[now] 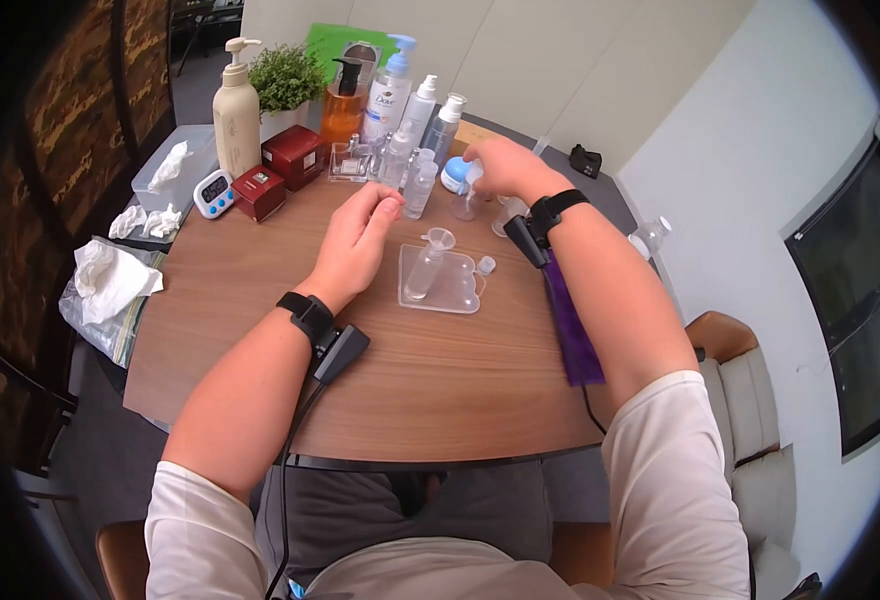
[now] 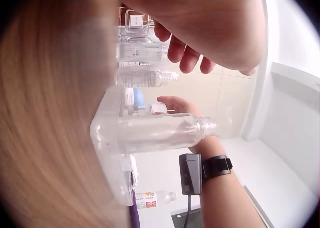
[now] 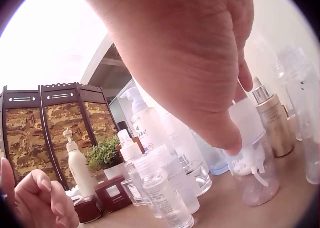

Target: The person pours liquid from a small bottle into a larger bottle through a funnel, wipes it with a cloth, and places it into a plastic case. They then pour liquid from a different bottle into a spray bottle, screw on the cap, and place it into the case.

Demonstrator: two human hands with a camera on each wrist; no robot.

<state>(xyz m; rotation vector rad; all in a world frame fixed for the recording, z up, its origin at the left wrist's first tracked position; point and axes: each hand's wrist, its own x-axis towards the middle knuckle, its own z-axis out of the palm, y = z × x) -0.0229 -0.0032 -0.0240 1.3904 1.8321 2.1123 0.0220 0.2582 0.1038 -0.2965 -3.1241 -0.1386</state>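
My right hand [image 1: 515, 168] grips the white top [image 3: 247, 119] of a clear bottle [image 3: 256, 188] that has a little pinkish liquid at its bottom. My left hand [image 1: 355, 238] hovers over the table with loosely curled fingers, holding nothing. To its right, a clear tray [image 1: 455, 285] with a wavy edge lies on the wood. On the tray stands a slim clear bottle [image 1: 422, 276] with a small funnel [image 1: 440, 239] in its neck. A small translucent cap [image 1: 486, 265] sits by the tray's right edge. Small clear bottles [image 1: 419, 188] stand between the two hands.
Pump bottles [image 1: 388, 100], a plant [image 1: 286, 78] and dark red boxes [image 1: 259, 192] line the table's back. A blue-lidded jar [image 1: 455, 174] is beside my right hand. A timer [image 1: 214, 193] stands at left, near crumpled tissues [image 1: 110, 275]. Purple cloth [image 1: 578, 330] lies under my right forearm.
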